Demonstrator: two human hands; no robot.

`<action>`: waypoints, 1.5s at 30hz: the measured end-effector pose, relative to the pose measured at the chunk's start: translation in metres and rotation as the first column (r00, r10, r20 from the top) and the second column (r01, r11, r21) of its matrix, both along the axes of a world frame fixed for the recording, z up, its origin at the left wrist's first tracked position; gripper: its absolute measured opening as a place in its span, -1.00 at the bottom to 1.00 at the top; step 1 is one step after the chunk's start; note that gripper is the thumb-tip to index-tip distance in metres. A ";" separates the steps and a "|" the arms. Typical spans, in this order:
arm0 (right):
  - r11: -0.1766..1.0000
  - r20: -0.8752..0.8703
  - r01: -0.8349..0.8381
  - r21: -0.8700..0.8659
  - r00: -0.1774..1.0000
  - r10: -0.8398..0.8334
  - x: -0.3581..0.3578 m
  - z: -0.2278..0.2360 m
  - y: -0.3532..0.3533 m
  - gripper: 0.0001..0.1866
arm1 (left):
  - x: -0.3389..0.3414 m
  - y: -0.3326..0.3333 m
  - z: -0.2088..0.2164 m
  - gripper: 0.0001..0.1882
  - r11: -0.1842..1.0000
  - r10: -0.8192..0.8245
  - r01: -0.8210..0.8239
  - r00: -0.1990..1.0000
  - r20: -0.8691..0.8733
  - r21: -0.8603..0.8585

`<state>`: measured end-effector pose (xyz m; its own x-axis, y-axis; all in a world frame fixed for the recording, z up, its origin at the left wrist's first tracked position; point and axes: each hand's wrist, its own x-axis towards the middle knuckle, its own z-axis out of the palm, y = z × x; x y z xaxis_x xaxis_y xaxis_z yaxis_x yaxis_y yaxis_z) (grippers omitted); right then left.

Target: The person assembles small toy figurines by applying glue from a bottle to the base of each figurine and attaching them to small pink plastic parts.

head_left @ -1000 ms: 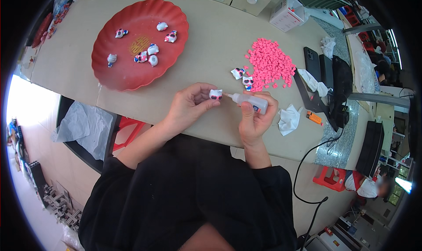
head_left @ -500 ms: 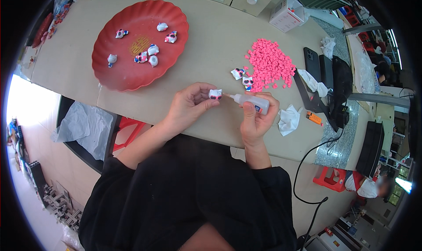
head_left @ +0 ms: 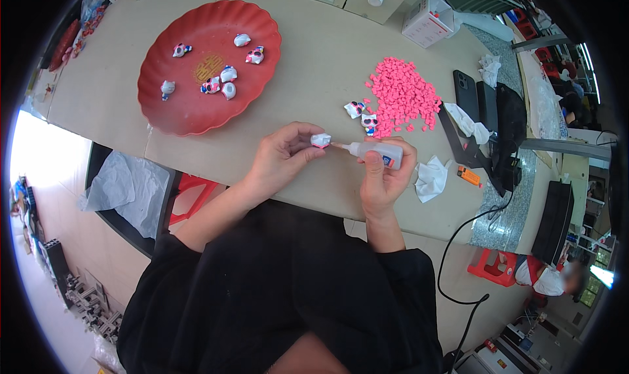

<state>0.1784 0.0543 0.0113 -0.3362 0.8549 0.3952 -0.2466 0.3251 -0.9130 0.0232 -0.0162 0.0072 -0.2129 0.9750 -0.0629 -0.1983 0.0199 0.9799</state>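
Observation:
Between the thumb and fingers of my left hand (head_left: 288, 152) is a small white cat-head figurine (head_left: 320, 140) with a pink lower edge. My right hand (head_left: 386, 183) grips a translucent squeeze bottle (head_left: 378, 154), its thin nozzle pointing left at the figurine. The tip is at the figurine's right side; whether it touches cannot be made out. Just beyond my right hand lie two white cat figurines with dark glasses, one figurine (head_left: 354, 109) left of the other figurine (head_left: 369, 123). They sit beside a heap of small pink pieces (head_left: 403, 95).
A red scalloped plate (head_left: 157, 105) with several figurines stands at the far left. To the right are a crumpled tissue (head_left: 431, 179), an orange tool (head_left: 468, 175), a black phone (head_left: 465, 91) and a cable (head_left: 452, 243). A white box (head_left: 422, 25) stands at the back.
The figurine has turned in my left fingers, so its dark glasses no longer show. My right hand and the bottle have shifted very slightly right.

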 end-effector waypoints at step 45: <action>0.980 0.423 0.081 -0.183 0.906 0.005 0.098 0.026 0.087 -0.73 | 0.036 0.010 0.000 -0.75 0.995 -0.097 0.098 0.994 0.045 -0.021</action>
